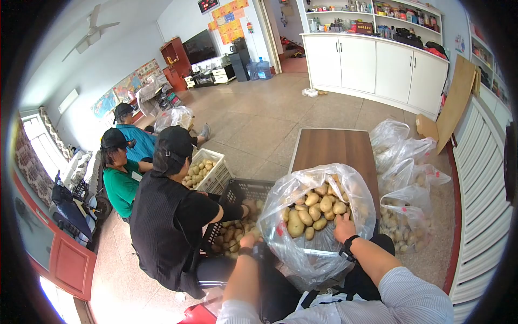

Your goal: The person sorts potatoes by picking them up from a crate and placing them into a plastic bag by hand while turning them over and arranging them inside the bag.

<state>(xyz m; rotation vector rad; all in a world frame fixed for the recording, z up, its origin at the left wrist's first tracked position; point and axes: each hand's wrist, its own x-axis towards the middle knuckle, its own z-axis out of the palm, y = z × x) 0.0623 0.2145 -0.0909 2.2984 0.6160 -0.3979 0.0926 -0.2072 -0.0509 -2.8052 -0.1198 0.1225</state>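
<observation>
A clear plastic bag stands open in front of me, with many potatoes heaped inside. My right hand reaches into the bag's right side, fingers curled against a potato. Its far fingertips are partly hidden. To the left, my left hand is over the near right part of a black plastic crate holding more potatoes. Motion smears that hand, so its fingers and anything in them cannot be made out. A co-worker's hand is in the same crate.
A brown wooden table stands behind the bag. Several filled plastic bags line the floor at right, beside a white railing. Co-workers sit at left, near a white crate of potatoes. White cabinets stand at the back.
</observation>
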